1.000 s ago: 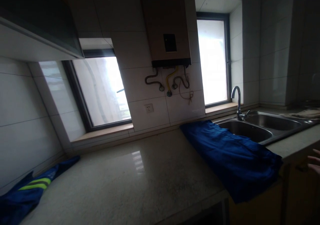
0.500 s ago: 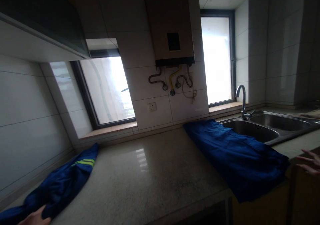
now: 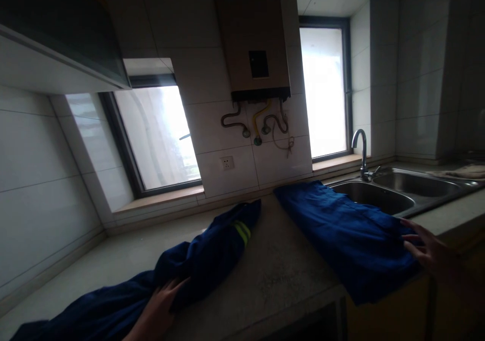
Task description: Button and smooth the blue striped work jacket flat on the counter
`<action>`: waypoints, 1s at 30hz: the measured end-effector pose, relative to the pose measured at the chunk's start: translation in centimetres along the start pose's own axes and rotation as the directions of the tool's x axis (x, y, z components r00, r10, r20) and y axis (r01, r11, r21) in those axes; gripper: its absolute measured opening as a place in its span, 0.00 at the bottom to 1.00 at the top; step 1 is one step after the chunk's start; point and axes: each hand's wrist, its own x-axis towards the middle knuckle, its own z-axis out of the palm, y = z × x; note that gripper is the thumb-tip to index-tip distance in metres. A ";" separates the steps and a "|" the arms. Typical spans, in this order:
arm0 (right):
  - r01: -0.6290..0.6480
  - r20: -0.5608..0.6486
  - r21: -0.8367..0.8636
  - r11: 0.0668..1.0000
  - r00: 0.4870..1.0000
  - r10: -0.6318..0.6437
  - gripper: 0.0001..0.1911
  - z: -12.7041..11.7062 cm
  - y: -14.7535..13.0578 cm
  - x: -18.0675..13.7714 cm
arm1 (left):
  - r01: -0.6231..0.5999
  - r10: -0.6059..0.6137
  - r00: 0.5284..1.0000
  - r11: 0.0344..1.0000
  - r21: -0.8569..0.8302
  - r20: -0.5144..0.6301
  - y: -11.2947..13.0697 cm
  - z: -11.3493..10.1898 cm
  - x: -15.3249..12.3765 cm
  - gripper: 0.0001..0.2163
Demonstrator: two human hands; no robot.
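Note:
My left hand (image 3: 157, 305) lies on a dark blue garment with yellow-green stripes (image 3: 212, 245), its fingers pressed on the bunched cloth in the middle of the counter (image 3: 273, 275). My right hand (image 3: 426, 245) has its fingers spread and touches the right edge of a second, folded blue garment (image 3: 341, 230). That one lies flat on the counter beside the sink and overhangs the front edge.
A double steel sink (image 3: 397, 192) with a tap (image 3: 359, 151) sits at the right, a cloth (image 3: 464, 172) at its far side. A water heater (image 3: 252, 38) with pipes hangs on the tiled wall between two windows. A wall cupboard (image 3: 60, 43) juts out upper left.
My left hand has dragged the striped garment from the left end of the counter toward the middle. My right hand has come in from the right edge onto the folded garment.

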 end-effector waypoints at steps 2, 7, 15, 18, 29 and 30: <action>0.011 0.084 0.059 0.998 0.996 -0.016 0.27 1.6 -3.6 -0.3 | -0.027 0.044 0.988 0.993 -0.117 0.146 3.2 -1.6 0.3 0.30; 0.150 0.456 0.129 0.980 0.868 -0.193 0.27 6.2 -13.9 -2.4 | 0.062 0.101 0.894 0.937 -0.343 0.437 9.4 -5.3 2.1 0.30; 0.031 0.743 0.269 0.963 0.630 -0.228 0.28 15.9 -22.0 -2.1 | 0.025 0.081 0.937 0.955 -0.296 0.339 12.3 -5.2 2.1 0.31; -0.204 0.762 0.264 0.943 0.644 -0.073 0.32 20.8 -23.4 0.0 | -0.034 0.126 0.947 0.953 -0.301 0.295 13.6 -5.0 1.2 0.25; -0.282 0.730 0.300 0.911 0.683 -0.028 0.23 25.2 -27.6 6.2 | -0.069 0.183 0.913 0.950 -0.306 0.364 17.1 -9.9 0.7 0.23; -0.341 0.726 0.400 0.851 0.685 -0.066 0.24 24.1 -28.4 6.8 | -0.073 0.166 0.930 0.958 -0.278 0.329 16.9 -10.6 1.8 0.24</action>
